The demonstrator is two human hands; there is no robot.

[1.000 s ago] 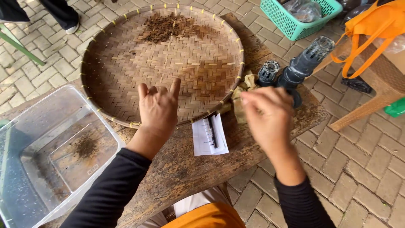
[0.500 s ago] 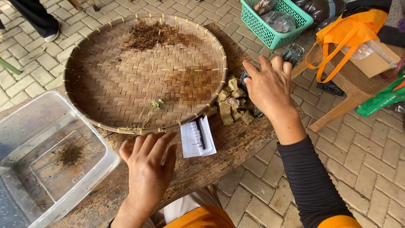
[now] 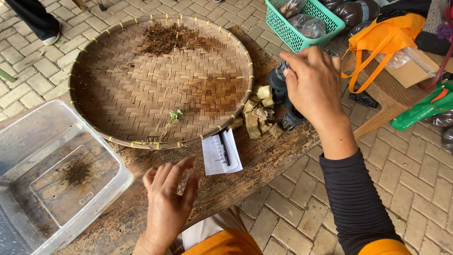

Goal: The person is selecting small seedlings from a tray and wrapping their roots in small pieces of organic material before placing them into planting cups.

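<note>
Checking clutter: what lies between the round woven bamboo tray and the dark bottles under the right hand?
In the head view, a cluster of pale tan chunks lies between the tray and the bottles below the right hand.

Soft even daylight, faint shadows, sharp focus, slight wide-angle edge distortion.

Head view: you are wearing the only camera, and it is looking steeply down from above your own arms.
Facing: it is pointing forward over the wooden table [image 3: 264, 165] toward the brick paving beyond.
Nearness: it is sitting close, with your left hand [image 3: 167, 208] at the bottom edge.
Shared ground: no second view is overlapping this one.
</note>
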